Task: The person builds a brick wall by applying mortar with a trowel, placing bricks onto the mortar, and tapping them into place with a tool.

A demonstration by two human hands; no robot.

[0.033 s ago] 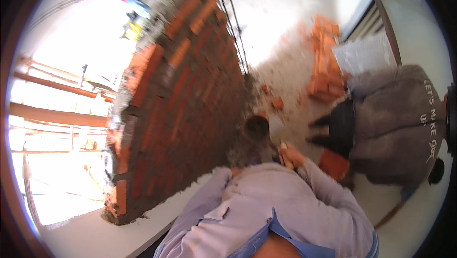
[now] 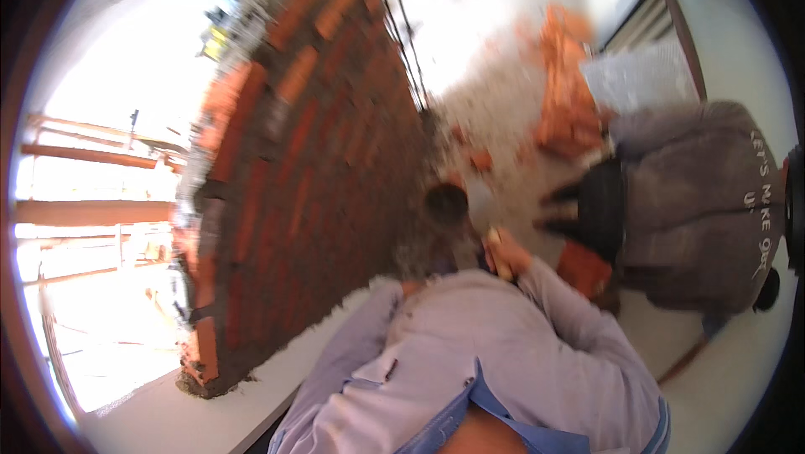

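My right hand (image 2: 515, 258) is closed around a pale, wooden-looking handle (image 2: 500, 244) in front of my belly. The rest of that tool is too blurred to name. Only a sliver of my left hand (image 2: 412, 288) shows past the left sleeve; my body hides its fingers. Beyond both hands, at the foot of a brick wall (image 2: 310, 177) with mortar joints, is a dark round bucket (image 2: 446, 204). A pale, blurred flat shape (image 2: 480, 200) lies beside it.
A co-worker in a grey-brown top (image 2: 696, 202) bends down close on my right. Beyond stand stacked orange bricks (image 2: 570, 93) and a pale sheet-like panel (image 2: 641, 77). Thin dark rods (image 2: 402, 26) rise at the wall's far end. Wooden beams (image 2: 92, 212) cross the bright opening at left.
The whole view has shifted slightly, so the wall, bucket and bricks sit a little further left and up. My right hand keeps its grip on the handle.
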